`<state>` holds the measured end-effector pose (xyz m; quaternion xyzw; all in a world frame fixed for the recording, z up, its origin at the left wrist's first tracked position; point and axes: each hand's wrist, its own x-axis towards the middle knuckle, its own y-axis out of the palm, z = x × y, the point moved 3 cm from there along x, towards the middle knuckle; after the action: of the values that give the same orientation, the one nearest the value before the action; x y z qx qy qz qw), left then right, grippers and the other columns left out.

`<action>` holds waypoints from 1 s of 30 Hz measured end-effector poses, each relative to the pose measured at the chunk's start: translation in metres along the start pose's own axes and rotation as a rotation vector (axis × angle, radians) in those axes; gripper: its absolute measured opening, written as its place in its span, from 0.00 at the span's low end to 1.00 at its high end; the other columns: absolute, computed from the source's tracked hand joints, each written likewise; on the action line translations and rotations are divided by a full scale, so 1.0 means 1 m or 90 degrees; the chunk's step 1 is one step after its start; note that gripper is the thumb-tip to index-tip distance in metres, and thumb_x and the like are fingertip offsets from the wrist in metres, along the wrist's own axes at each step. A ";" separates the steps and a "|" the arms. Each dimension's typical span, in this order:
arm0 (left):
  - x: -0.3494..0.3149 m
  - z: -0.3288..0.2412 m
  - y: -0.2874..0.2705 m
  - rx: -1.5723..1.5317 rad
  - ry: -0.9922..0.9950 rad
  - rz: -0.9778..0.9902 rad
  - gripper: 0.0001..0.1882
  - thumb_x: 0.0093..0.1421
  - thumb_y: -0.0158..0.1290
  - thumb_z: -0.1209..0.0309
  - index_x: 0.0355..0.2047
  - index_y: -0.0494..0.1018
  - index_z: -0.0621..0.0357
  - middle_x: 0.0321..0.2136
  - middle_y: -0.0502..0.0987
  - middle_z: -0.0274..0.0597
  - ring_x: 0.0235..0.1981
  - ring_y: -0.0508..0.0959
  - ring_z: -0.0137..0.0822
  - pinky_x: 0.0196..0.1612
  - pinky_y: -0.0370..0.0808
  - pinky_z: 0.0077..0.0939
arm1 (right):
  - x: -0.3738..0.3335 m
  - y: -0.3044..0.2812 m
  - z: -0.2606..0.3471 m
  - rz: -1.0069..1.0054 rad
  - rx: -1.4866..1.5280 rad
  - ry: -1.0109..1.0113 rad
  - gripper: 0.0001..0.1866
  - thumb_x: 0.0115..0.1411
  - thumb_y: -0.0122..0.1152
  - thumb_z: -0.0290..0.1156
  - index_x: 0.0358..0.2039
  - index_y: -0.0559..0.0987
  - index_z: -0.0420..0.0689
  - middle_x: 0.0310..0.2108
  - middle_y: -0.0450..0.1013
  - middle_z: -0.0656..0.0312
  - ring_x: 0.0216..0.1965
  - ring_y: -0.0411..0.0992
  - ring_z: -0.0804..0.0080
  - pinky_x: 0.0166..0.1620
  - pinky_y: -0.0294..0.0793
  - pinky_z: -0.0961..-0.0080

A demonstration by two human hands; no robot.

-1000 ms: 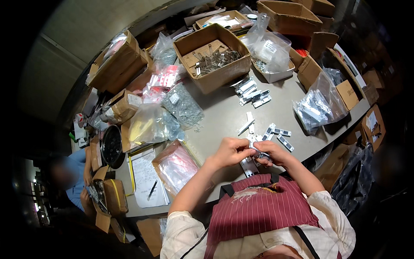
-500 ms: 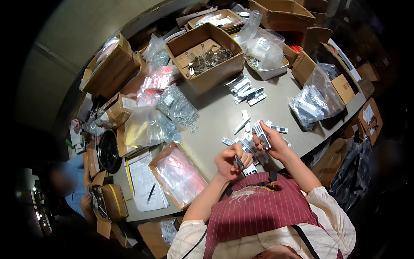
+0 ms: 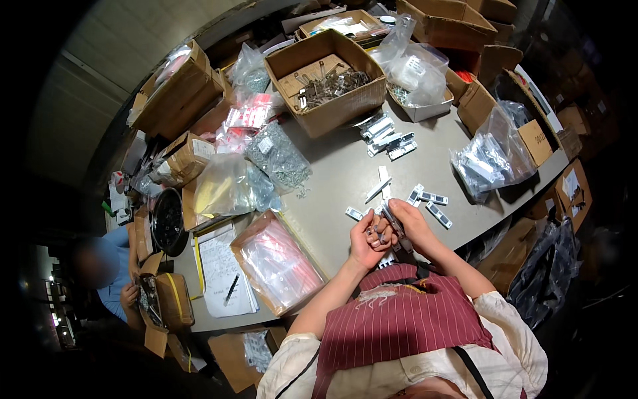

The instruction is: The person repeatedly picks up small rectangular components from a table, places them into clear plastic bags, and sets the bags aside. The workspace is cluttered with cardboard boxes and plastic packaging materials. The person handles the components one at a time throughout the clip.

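Observation:
In front of my body both hands come together at the near edge of the table. My right hand (image 3: 415,226) is closed around a narrow white-and-grey metal piece (image 3: 397,228), largely covered by the fingers. Against it my left hand (image 3: 369,245) is turned palm up with curled fingers; what they grip is too small to make out. Several similar slim pieces lie just beyond, among them a grey-and-white one (image 3: 438,215) at the right. A slim white strip (image 3: 378,190) rests across another. Farther off sits a small stack of these pieces (image 3: 380,126).
An open cardboard box (image 3: 319,120) of metal clips stands at the back. Bags of screws (image 3: 279,156) and a tray of pink-striped bags (image 3: 246,256) are to the left, with papers and a pen (image 3: 231,290). At right lies a bag of parts (image 3: 488,163). Another person (image 3: 116,266) works at far left.
My left hand has moved right and turned palm up, meeting the right hand. The right hand has lowered slightly and tilted its piece, uncovering loose pieces on the table. The view has shifted a little.

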<state>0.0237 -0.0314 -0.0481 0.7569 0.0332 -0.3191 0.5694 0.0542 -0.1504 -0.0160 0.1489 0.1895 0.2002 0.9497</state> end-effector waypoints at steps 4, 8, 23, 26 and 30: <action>0.013 0.003 -0.037 0.074 -0.009 0.239 0.10 0.71 0.40 0.64 0.33 0.66 0.51 0.22 0.64 0.30 0.19 0.64 0.26 0.24 0.63 0.19 | -0.007 0.012 0.008 0.033 0.095 0.107 0.24 0.75 0.40 0.47 0.41 0.73 0.37 0.30 0.78 0.52 0.25 0.79 0.69 0.28 0.79 0.76; 0.001 0.008 -0.010 0.160 -0.021 -0.026 0.23 0.73 0.37 0.54 0.18 0.60 0.40 0.07 0.54 0.24 0.09 0.55 0.24 0.14 0.50 0.20 | 0.001 0.007 -0.003 0.034 0.205 0.161 0.25 0.75 0.41 0.48 0.41 0.74 0.35 0.29 0.78 0.52 0.23 0.79 0.66 0.26 0.81 0.76; -0.020 0.009 0.018 0.476 0.046 0.032 0.17 0.71 0.48 0.56 0.32 0.69 0.56 0.20 0.67 0.27 0.15 0.61 0.18 0.15 0.52 0.14 | -0.003 -0.012 0.010 -0.039 0.208 0.022 0.23 0.74 0.43 0.45 0.54 0.70 0.38 0.53 0.74 0.49 0.49 0.73 0.67 0.48 0.77 0.70; -0.031 0.009 0.035 0.603 0.133 0.061 0.16 0.71 0.49 0.56 0.31 0.68 0.54 0.19 0.64 0.24 0.15 0.59 0.17 0.16 0.52 0.14 | -0.002 -0.010 0.004 -0.063 0.120 0.003 0.22 0.74 0.45 0.46 0.53 0.72 0.40 0.50 0.74 0.53 0.46 0.73 0.71 0.48 0.75 0.73; -0.027 0.008 0.024 0.453 0.053 0.078 0.14 0.69 0.53 0.59 0.30 0.67 0.52 0.19 0.61 0.22 0.15 0.57 0.15 0.17 0.51 0.13 | 0.000 -0.021 0.001 -0.085 0.074 -0.044 0.17 0.74 0.48 0.42 0.48 0.76 0.41 0.40 0.75 0.65 0.42 0.71 0.80 0.48 0.69 0.80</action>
<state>0.0086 -0.0387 -0.0155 0.9206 -0.1017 -0.2448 0.2867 0.0612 -0.1689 -0.0223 0.1972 0.1776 0.1198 0.9567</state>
